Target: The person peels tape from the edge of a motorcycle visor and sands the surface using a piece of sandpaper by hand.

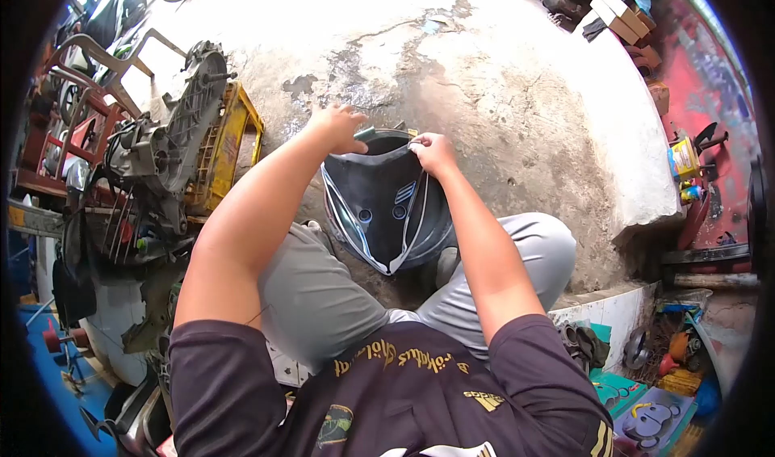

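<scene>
A black V-shaped motorcycle fairing panel, trimmed with pale and blue edging, lies between my bent knees with its point toward me. Under and around it shows a dark rounded tub-like thing, partly hidden by the panel. My right hand is closed in a pinch on the panel's far right corner. Above the far left corner my left hand has its fingers spread, with nothing visibly gripped. A small greenish piece is by its fingertips; I cannot tell what it is.
Wet patches mark the concrete floor ahead. On the left, an engine casing stands by a yellow crate, with a chair behind. A raised white ledge runs along the right, with cans and boxes beyond.
</scene>
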Demonstrator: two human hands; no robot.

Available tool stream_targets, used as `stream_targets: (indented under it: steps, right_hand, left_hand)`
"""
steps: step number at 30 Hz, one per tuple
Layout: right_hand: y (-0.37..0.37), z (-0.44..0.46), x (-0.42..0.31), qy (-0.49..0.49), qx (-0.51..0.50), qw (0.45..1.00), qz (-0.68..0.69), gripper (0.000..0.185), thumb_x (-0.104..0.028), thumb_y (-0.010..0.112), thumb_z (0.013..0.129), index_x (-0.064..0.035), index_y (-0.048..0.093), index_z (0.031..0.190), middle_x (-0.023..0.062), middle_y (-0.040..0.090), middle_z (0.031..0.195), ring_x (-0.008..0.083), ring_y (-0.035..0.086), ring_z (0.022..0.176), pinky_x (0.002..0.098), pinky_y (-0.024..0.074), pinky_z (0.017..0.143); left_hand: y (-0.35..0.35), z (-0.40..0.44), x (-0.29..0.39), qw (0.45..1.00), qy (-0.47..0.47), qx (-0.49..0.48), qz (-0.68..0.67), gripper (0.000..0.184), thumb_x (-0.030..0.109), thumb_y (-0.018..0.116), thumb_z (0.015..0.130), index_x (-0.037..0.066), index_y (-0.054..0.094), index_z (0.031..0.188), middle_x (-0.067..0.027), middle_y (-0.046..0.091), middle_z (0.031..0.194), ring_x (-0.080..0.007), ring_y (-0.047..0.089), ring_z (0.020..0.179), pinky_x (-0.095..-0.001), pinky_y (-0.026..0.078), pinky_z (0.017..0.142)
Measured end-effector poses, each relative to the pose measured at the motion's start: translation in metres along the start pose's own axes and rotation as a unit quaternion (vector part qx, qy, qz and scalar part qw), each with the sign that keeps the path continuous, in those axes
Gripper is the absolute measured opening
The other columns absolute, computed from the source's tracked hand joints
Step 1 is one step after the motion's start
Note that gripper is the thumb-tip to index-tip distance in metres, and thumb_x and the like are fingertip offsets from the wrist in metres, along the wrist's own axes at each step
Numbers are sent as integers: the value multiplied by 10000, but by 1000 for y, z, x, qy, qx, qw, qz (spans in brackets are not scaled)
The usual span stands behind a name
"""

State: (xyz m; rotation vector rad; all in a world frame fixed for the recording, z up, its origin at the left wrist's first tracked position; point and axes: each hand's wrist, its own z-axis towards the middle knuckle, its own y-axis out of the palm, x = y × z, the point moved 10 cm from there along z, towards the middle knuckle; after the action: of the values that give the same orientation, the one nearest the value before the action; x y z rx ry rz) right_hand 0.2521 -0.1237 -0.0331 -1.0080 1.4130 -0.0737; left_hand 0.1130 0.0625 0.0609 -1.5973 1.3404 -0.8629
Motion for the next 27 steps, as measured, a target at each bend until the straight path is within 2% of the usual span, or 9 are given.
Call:
stream_targets:
  steps: [4,7,9,10,11,13,14,21,27]
  right_hand:
    - [-14,0,-13,-13,29,999,43,256,-220,824,869,-84,773,1081,88,775,867,199,735,794,370,573,750]
    - [-4,6,-2,-20,-6,999,30,242,-197,817,886,-73,761,1085,76,764,855,176,706,782,357,560,740]
    - [0,-3,-7,-18,-4,1000,0,260,-229,818,882,-79,761,1086,94,758,845,214,720,786,378,568,745]
    - [-1,-9,-11,-17,3,999,-29,279,-261,818,879,-85,761,1087,111,752,835,251,734,789,399,575,750]
    - [-1,-14,-14,-12,3,999,-34,279,-261,818,879,-85,761,1087,111,752,835,251,734,789,399,575,750]
    - [-5,-24,-27,-31,23,999,-29,278,-274,816,882,-79,756,1072,122,741,823,278,729,788,419,574,752]
    - [-5,-26,-30,-41,19,998,-37,263,-256,811,887,-69,748,1060,130,740,824,278,724,780,420,567,747]
    - [-7,-15,-29,-39,20,999,-18,223,-226,798,896,-42,727,1001,140,733,793,276,705,730,402,548,709]
    - [21,-49,-79,-83,-51,995,-39,193,-198,751,918,-22,699,980,211,725,871,337,724,793,422,553,731]
  left_hand:
    - [29,-1,-16,999,-24,-41,-20,920,722,716,868,302,430,1634,-142,441,1635,-422,452,1479,-638,440,1142]
    - [46,-2,-14,993,-49,-90,-61,1027,784,705,844,335,324,1686,-147,323,1717,-445,397,1521,-689,405,1158]
    - [37,7,-13,997,-20,-77,-25,1133,834,733,772,337,298,1693,-149,271,1747,-451,359,1546,-710,382,1171]
    - [30,14,-21,996,-35,-85,-13,1254,855,792,677,344,275,1698,-158,222,1765,-450,345,1556,-737,353,1181]
    - [28,26,-31,989,-74,-124,-26,1396,852,855,576,345,223,1713,-166,167,1782,-453,300,1582,-701,345,1213]
    - [24,45,-44,976,-103,-189,-45,1502,821,902,529,302,162,1729,-184,123,1789,-452,291,1590,-625,368,1234]
    - [26,60,-49,970,-112,-203,-80,1588,807,927,492,249,113,1737,-197,128,1786,-453,295,1589,-560,376,1248]
    - [73,90,-15,962,32,-242,-121,1635,765,953,504,183,52,1739,-254,223,1748,-437,341,1572,-551,363,1252]
    - [85,97,-21,945,7,-281,-168,1659,746,973,477,184,57,1740,-238,333,1713,-430,375,1558,-528,370,1250]
